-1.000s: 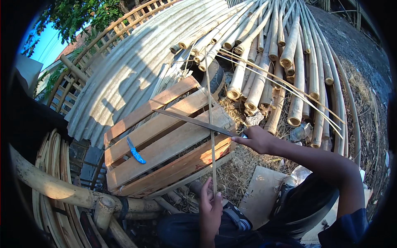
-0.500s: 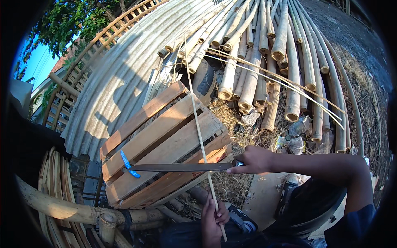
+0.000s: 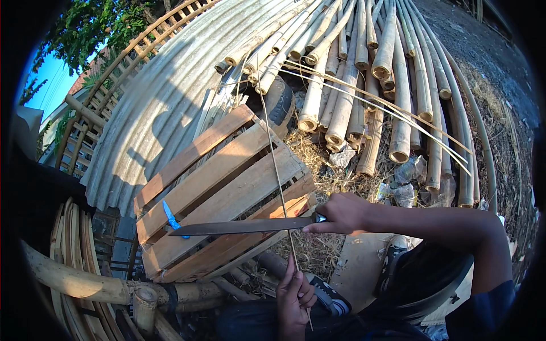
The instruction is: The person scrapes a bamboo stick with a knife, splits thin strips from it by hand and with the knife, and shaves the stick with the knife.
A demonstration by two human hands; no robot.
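My right hand [image 3: 340, 213] is closed around the handle of a machete [image 3: 239, 227], its long dark blade reaching leftward across a wooden crate [image 3: 227, 196]. Down at the bottom centre, my left hand [image 3: 296, 295] grips a thin bamboo strip [image 3: 277, 170] near its lower end. The strip stands up and away from me, crossing the blade close to the handle; its far tip reaches the bamboo pile. A blue knife [image 3: 169, 215] lies on the crate's slats, partly behind the blade's tip.
Many bamboo poles [image 3: 401, 113] are piled ahead and to the right, with loose thin strips [image 3: 392, 111] across them. Corrugated sheeting [image 3: 148, 113] slopes at the left. A thick bamboo rail [image 3: 85, 281] and a bundle of split bamboo [image 3: 74, 250] are at the lower left. Plastic litter [image 3: 405, 193] lies on dry straw.
The bamboo strip has turned in my left hand, its lit pale face now looking dark and narrow. My right hand and the machete have shifted slightly up and left.
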